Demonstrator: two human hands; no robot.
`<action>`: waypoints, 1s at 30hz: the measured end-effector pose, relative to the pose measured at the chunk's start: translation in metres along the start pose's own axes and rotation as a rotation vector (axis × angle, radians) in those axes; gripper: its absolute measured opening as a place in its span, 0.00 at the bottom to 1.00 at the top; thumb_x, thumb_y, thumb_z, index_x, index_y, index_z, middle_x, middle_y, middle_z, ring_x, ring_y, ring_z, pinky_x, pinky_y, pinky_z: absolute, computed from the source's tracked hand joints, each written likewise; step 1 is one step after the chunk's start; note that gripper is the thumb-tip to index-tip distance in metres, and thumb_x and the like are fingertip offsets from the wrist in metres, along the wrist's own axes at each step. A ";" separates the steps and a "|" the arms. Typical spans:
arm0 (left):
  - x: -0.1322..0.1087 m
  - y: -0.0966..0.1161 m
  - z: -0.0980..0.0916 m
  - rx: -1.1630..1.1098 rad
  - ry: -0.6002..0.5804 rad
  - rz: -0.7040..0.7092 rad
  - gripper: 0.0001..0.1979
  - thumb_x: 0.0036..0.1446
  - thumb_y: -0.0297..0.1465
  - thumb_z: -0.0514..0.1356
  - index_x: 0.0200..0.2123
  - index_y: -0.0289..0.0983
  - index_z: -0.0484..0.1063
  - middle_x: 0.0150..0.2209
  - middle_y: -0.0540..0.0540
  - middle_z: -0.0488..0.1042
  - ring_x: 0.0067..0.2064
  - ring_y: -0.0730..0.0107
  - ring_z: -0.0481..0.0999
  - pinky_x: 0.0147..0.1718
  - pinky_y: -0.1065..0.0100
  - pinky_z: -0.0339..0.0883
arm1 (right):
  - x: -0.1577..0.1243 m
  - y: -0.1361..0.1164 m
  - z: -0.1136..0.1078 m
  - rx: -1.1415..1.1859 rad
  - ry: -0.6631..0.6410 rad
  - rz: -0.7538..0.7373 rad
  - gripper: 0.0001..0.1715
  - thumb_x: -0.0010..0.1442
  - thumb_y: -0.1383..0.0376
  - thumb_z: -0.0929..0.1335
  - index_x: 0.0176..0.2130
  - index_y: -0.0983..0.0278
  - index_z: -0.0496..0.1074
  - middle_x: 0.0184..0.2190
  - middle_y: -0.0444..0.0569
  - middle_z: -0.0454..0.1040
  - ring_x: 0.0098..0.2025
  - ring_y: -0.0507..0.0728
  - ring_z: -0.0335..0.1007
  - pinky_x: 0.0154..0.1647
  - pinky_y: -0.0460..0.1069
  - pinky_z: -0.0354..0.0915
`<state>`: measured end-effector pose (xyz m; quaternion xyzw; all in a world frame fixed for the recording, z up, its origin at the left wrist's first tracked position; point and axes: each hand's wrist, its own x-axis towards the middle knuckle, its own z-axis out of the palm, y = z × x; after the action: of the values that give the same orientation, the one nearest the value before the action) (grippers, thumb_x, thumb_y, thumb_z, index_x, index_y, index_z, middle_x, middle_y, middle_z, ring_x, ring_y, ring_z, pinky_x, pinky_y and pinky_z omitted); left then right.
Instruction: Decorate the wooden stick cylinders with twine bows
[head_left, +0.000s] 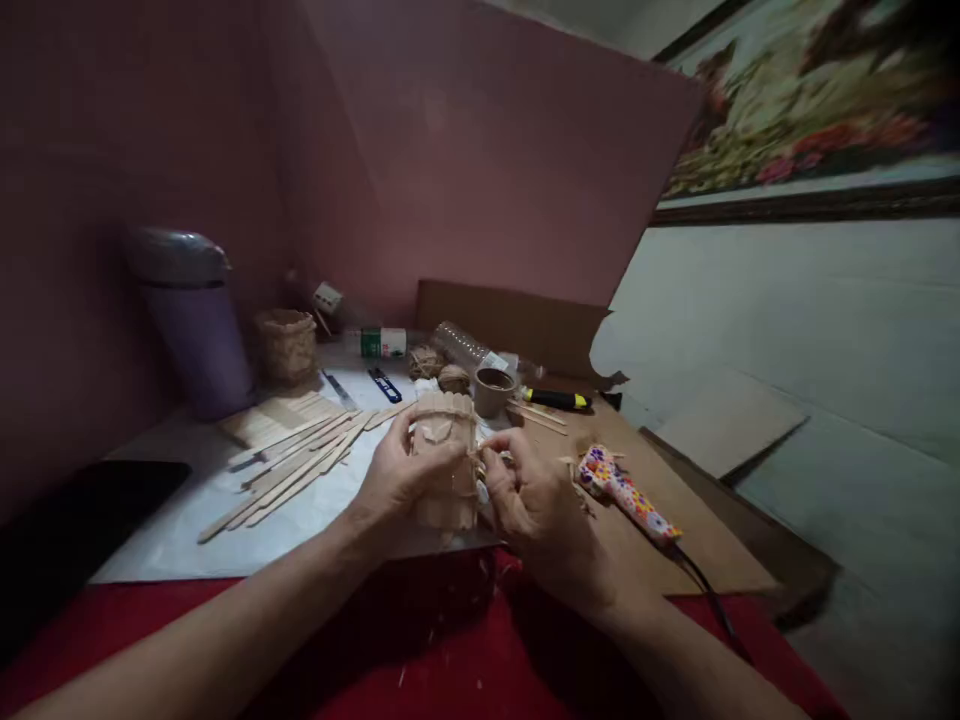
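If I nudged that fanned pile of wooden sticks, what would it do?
The sticks would probably slide over one another, since they lie overlapping. Each looks thin, so likely light and easy to snap. Being flat, they probably wouldn't roll.

The cup (446,507) sits between the left hand (394,468) and the right hand (531,492). To its left, sticks (300,468) lie fanned on a sheet (161,548); behind them stands a basket (289,350), with a container (201,345) (the leftmost of these) beside it. Behind the cup are twine balls (453,379), a pot (493,401) on their right, a bottle (459,344) farther back. Rightward, a glue gun (628,500) lies on cardboard (705,555), before a knife (556,399).
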<state>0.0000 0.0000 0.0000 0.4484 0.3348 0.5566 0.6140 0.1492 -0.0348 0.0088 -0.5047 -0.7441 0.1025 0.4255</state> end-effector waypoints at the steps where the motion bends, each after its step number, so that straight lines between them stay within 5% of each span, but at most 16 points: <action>1: -0.001 0.002 0.001 -0.006 0.003 -0.013 0.30 0.41 0.36 0.71 0.48 0.37 0.65 0.36 0.46 0.75 0.32 0.67 0.76 0.32 0.67 0.70 | 0.000 0.000 -0.001 0.007 -0.010 0.006 0.08 0.66 0.65 0.59 0.40 0.64 0.66 0.16 0.38 0.61 0.17 0.51 0.59 0.21 0.46 0.50; 13: 0.001 0.000 0.000 -0.032 -0.043 -0.008 0.30 0.42 0.35 0.71 0.49 0.38 0.65 0.40 0.44 0.76 0.34 0.67 0.77 0.34 0.67 0.71 | -0.002 -0.002 -0.004 -0.082 0.011 -0.202 0.11 0.63 0.68 0.63 0.46 0.67 0.69 0.16 0.37 0.63 0.16 0.50 0.57 0.21 0.46 0.52; 20: -0.002 0.004 0.004 -0.039 -0.009 -0.025 0.31 0.40 0.34 0.71 0.48 0.37 0.66 0.38 0.45 0.76 0.31 0.68 0.76 0.33 0.67 0.71 | -0.001 0.002 -0.002 -0.078 0.047 -0.174 0.07 0.64 0.69 0.61 0.41 0.66 0.67 0.25 0.45 0.73 0.23 0.52 0.69 0.25 0.46 0.58; 30: 0.000 0.000 0.001 0.003 0.020 0.000 0.31 0.42 0.36 0.70 0.49 0.37 0.66 0.37 0.44 0.77 0.31 0.65 0.77 0.30 0.66 0.71 | -0.003 0.001 -0.003 0.046 -0.013 -0.061 0.08 0.65 0.67 0.59 0.43 0.65 0.64 0.24 0.44 0.70 0.23 0.52 0.66 0.26 0.47 0.59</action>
<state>0.0007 0.0002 0.0004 0.4438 0.3420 0.5603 0.6100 0.1520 -0.0373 0.0088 -0.4710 -0.7594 0.1100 0.4351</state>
